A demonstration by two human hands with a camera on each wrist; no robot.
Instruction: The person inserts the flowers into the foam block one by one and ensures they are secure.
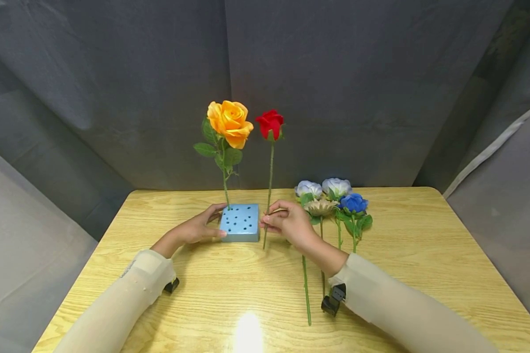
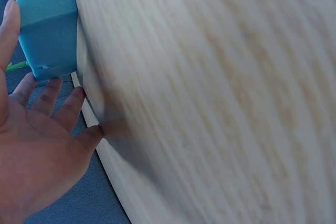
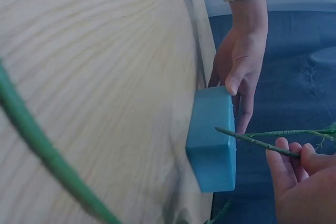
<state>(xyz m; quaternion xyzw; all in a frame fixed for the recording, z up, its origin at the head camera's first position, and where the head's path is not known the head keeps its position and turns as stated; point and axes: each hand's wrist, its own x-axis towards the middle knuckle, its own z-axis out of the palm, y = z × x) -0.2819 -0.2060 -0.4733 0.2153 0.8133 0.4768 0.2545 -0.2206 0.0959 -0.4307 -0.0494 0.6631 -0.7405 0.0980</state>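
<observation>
A light-blue block (image 1: 240, 236) with several small holes in its top stands on the table. My left hand (image 1: 197, 227) steadies its left side, thumb at the near corner and the other fingers, fairly straight, toward the back. An orange rose (image 1: 230, 123) with green leaves stands upright in a hole at the block's back left. Just right of the block, my right hand (image 1: 290, 224) pinches the stem of a red rose (image 1: 270, 125) low down, bloom up. In the right wrist view the bare stem end (image 3: 231, 132) overlaps the block's side.
To the right lie several more flowers: two pale blue-white blooms (image 1: 337, 188), a beige one (image 1: 320, 208) and a blue one (image 1: 354, 203). Their stems point toward the near edge of the wooden table (image 1: 203, 304). A dark grey curtain (image 1: 335, 98) hangs behind.
</observation>
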